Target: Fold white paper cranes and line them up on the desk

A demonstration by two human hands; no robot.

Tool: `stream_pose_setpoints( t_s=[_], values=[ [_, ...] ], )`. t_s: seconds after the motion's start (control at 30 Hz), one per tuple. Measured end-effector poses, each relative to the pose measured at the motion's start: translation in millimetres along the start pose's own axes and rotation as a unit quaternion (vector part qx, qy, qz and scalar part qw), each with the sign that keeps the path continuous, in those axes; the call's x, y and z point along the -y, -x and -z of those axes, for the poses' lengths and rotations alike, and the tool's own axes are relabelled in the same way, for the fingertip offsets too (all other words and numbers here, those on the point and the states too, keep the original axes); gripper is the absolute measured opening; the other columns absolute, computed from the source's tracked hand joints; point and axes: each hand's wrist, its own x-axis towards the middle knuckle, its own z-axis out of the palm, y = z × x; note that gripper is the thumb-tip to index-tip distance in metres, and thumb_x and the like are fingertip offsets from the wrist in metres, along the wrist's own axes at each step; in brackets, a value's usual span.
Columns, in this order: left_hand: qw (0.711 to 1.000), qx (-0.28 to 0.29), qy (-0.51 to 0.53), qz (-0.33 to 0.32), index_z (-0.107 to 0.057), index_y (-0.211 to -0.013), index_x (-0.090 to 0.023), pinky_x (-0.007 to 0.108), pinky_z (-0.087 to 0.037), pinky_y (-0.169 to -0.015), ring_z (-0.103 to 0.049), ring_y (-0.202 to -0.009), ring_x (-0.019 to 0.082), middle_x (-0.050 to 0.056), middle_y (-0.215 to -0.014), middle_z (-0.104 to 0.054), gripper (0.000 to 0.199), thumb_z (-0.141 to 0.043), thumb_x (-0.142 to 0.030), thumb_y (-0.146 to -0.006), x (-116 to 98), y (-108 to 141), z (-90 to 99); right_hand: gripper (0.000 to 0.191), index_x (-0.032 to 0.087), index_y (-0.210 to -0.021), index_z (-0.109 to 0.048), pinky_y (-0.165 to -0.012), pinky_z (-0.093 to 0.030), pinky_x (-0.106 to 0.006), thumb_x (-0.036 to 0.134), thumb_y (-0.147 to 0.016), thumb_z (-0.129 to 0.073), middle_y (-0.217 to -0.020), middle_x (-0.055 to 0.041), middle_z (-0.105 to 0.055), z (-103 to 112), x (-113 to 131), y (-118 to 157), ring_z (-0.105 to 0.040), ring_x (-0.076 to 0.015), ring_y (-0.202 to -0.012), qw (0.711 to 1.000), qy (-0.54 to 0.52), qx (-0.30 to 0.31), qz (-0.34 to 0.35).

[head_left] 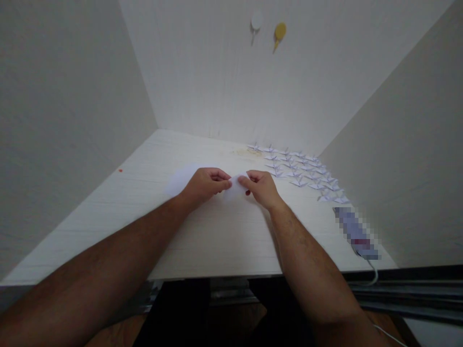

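Between my hands is a small piece of white paper (235,182), held a little above the white tabletop (217,231). My left hand (210,183) pinches its left side with thumb and fingers. On its right side, my right hand (262,185) grips it the same way. The paper's exact folds are too blurred to make out. Behind my left wrist lies a flat white sheet or stack of paper (179,179), partly hidden by the hand. Several folded white paper cranes (298,182) stand in rows to the right, beyond my right hand.
A pixelated, phone-like flat object (356,233) with a white cable (374,273) lies near the right edge. A small red spot (120,170) is at left. Walls enclose three sides; a white hook (256,21) and a yellow hook (279,32) are on the back wall.
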Motion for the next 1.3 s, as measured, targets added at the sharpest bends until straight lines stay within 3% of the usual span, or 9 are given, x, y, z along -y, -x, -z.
stream_pose_setpoints(
  t_s=[0.17,0.43,0.63,0.97,1.3],
  values=[
    [0.999,0.006,-0.037,0.004,-0.069,-0.071,-0.014,0.021,-0.034,-0.045,-0.049,-0.046,0.009,0.000,-0.051,-0.060,0.016,-0.072,-0.029,-0.066,-1,0,-0.4,0.027,0.013,-0.073,-0.068,-0.045,-0.038,-0.021,0.038,-0.079,-0.061,-0.057,-0.0014,-0.062,-3,2,3,-0.051,-0.0099,-0.048,0.997,0.073,-0.027,0.003],
    [0.997,0.012,-0.070,0.014,-0.068,-0.066,-0.014,0.022,-0.036,-0.044,-0.050,-0.044,0.011,0.003,-0.052,-0.063,0.011,-0.065,-0.024,-0.068,-4,1,0.4,0.023,0.014,-0.071,-0.067,-0.046,-0.037,-0.020,0.034,-0.080,-0.060,-0.058,-0.0011,-0.063,-4,6,4,-0.052,-0.0089,-0.049,0.996,0.089,-0.020,0.012],
    [0.996,0.017,-0.085,0.004,-0.065,-0.062,-0.015,0.020,-0.028,-0.040,-0.041,-0.036,0.007,-0.001,-0.043,-0.056,0.011,-0.063,-0.024,-0.069,-1,0,0.7,0.024,0.014,-0.070,-0.066,-0.046,-0.038,-0.019,0.035,-0.081,-0.060,-0.056,-0.0001,-0.061,-5,2,3,-0.052,-0.0086,-0.049,0.996,0.087,-0.006,0.019],
    [0.999,0.000,-0.031,0.022,-0.061,-0.057,-0.017,0.022,-0.026,-0.040,-0.041,-0.036,0.009,-0.003,-0.038,-0.049,0.011,-0.062,-0.022,-0.067,4,-2,-0.5,0.024,0.017,-0.093,-0.073,-0.051,-0.047,-0.022,0.033,-0.077,-0.064,-0.074,-0.0020,-0.069,-9,-1,5,-0.058,-0.0094,-0.056,0.999,-0.001,0.007,0.037],
    [0.994,-0.030,0.079,0.067,-0.052,-0.052,-0.018,0.022,-0.020,-0.038,-0.036,-0.035,0.006,-0.005,-0.037,-0.044,0.014,-0.061,-0.018,-0.062,-4,1,-7.7,0.012,0.018,-0.077,-0.075,-0.055,-0.048,-0.023,0.019,-0.070,-0.066,-0.067,-0.0010,-0.068,-13,-7,4,-0.059,-0.0098,-0.058,0.998,-0.032,-0.021,0.055]
  ],
)
